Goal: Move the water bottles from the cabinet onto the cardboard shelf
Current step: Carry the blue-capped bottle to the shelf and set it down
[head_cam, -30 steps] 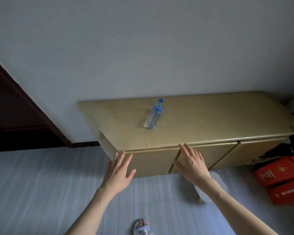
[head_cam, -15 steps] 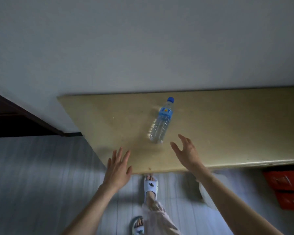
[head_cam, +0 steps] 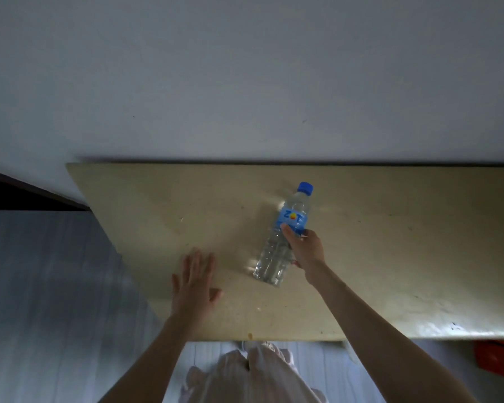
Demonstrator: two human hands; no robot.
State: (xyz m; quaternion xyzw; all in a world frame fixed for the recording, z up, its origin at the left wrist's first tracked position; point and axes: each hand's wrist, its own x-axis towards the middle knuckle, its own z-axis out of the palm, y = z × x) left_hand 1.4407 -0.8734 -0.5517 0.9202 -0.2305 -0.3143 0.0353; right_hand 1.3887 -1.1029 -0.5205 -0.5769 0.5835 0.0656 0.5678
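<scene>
While only the head view is on offer, it shows plenty: a clear plastic water bottle with a blue cap and blue label point(head_cam: 282, 237) stands on the beige, flat-topped cabinet point(head_cam: 390, 257), roughly in the middle of the visible top and well in from its front edge. The right hand point(head_cam: 304, 248) is wrapped round the bottle's right side at mid-height, just below the label, with the thumb pressed on the label's lower edge; the fingers behind the bottle are hidden, so how far they reach round cannot be told. The left hand point(head_cam: 194, 282) is flat and spread, fingers straight, holding nothing, over the cabinet top to the left of the bottle and nearer the front edge; whether it touches the surface cannot be told.

By the look of it the bottle is full or nearly so, which suggests a modest weight that one hand should manage. Its thin, ribbed wall will likely give a little under a squeeze, so a firm but not crushing hold seems wise. The smooth label may be slippery; the ribbed waist below it, where the hand sits now, looks the better place to grip. With the cap on, tilting should be harmless.

Beyond the cabinet's right front corner an orange-red box point(head_cam: 498, 362) sits on the floor. No cardboard shelf is in view.
</scene>
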